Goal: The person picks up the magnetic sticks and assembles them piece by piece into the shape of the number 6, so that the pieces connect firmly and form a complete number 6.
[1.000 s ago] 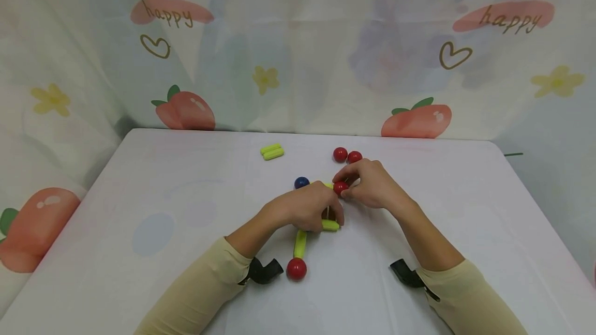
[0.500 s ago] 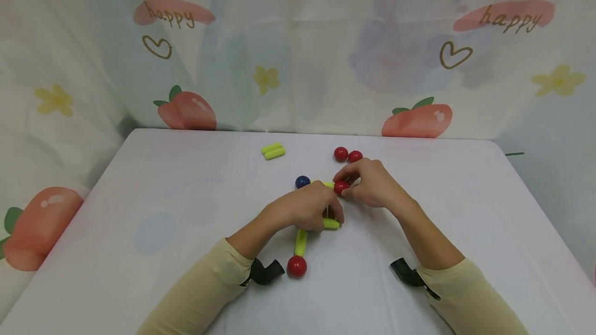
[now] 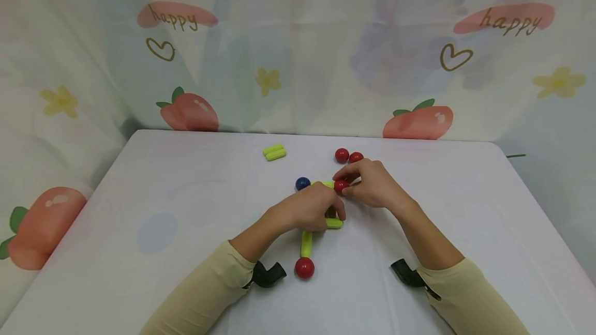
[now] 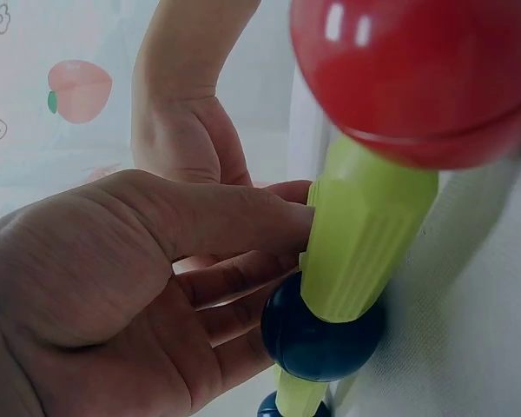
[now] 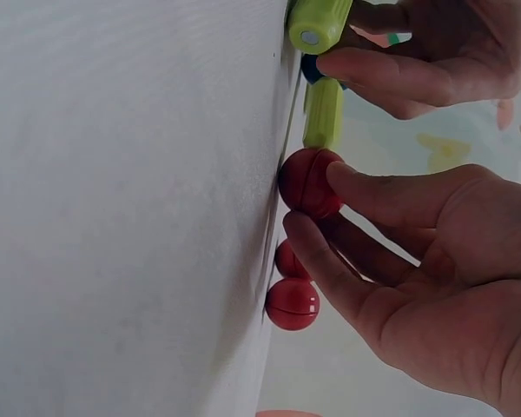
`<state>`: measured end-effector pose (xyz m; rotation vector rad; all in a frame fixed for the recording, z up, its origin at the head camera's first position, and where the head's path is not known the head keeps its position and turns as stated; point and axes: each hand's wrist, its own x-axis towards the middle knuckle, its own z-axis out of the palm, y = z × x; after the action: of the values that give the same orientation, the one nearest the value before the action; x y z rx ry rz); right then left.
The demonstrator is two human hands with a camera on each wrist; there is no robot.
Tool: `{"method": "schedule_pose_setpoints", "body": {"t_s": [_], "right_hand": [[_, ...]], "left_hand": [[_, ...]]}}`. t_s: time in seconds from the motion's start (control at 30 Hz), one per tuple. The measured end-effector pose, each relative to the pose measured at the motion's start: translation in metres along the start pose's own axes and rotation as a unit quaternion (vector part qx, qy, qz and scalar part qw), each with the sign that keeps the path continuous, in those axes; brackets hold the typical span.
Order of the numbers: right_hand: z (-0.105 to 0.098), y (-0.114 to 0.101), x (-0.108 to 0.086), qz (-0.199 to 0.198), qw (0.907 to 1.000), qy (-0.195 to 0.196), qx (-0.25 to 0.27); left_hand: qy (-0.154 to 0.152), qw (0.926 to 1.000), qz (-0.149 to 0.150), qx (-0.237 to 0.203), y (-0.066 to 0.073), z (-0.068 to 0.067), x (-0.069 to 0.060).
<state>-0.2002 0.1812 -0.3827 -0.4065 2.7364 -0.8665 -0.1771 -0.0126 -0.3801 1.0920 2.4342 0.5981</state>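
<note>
A frame of yellow-green magnetic rods and balls lies on the white table. My left hand [image 3: 312, 207] is over its middle and pinches a yellow-green rod [image 3: 334, 223] that points right. A dark blue ball [image 4: 323, 334] joins the rods by those fingers, hidden under the hand from above. Another rod [image 3: 306, 244] runs from there to a near red ball [image 3: 304, 268]. At the far side a blue ball [image 3: 302, 184] joins a rod [image 5: 324, 113] ending in a red ball [image 5: 311, 182]. My right hand [image 3: 372, 184] pinches that red ball between thumb and fingers.
Two loose red balls [image 3: 342, 155] lie side by side just beyond the right hand. Two yellow-green rods [image 3: 274, 152] rest together near the table's back edge. A patterned curtain [image 3: 298, 66] hangs behind the table [image 3: 186, 273].
The near red ball and its rod have swung slightly to the right. The rod by the left fingers has shifted a little right too. The right hand stays in place on its red ball.
</note>
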Motion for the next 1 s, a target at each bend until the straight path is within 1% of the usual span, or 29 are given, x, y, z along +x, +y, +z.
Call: {"method": "schedule_pose_setpoints", "body": {"t_s": [0.13,0.3,0.47,0.63,0.73,0.8,0.9,1.0], "right_hand": [[0.000,0.000,0.000,0.001,1.0000,0.002,0.002],[0.001,0.001,0.000,0.002,1.0000,0.001,0.008],[0.001,0.002,0.000,0.000,0.9999,-0.001,0.012],[0.000,0.003,0.001,-0.014,0.9998,0.001,0.012],[0.000,0.002,0.001,-0.018,0.9998,0.001,0.013],[0.000,0.002,0.001,-0.020,0.9997,0.001,0.012],[0.001,0.001,0.001,-0.015,0.9999,0.001,0.006],[0.001,0.000,0.001,-0.007,1.0000,0.001,-0.001]], "left_hand": [[0.002,1.0000,-0.002,0.007,0.000,0.000,0.001],[0.000,0.9999,-0.010,0.006,0.000,0.001,0.001],[0.007,0.9998,-0.007,-0.016,-0.001,-0.002,-0.002],[0.019,0.9988,0.006,-0.044,-0.006,-0.010,-0.006],[0.033,0.9979,0.009,-0.055,-0.011,-0.018,-0.009],[0.049,0.9970,0.006,-0.060,-0.016,-0.023,-0.010],[0.079,0.9954,-0.012,-0.053,-0.024,-0.031,-0.013],[0.109,0.9926,-0.036,-0.037,-0.034,-0.036,-0.014]]}}
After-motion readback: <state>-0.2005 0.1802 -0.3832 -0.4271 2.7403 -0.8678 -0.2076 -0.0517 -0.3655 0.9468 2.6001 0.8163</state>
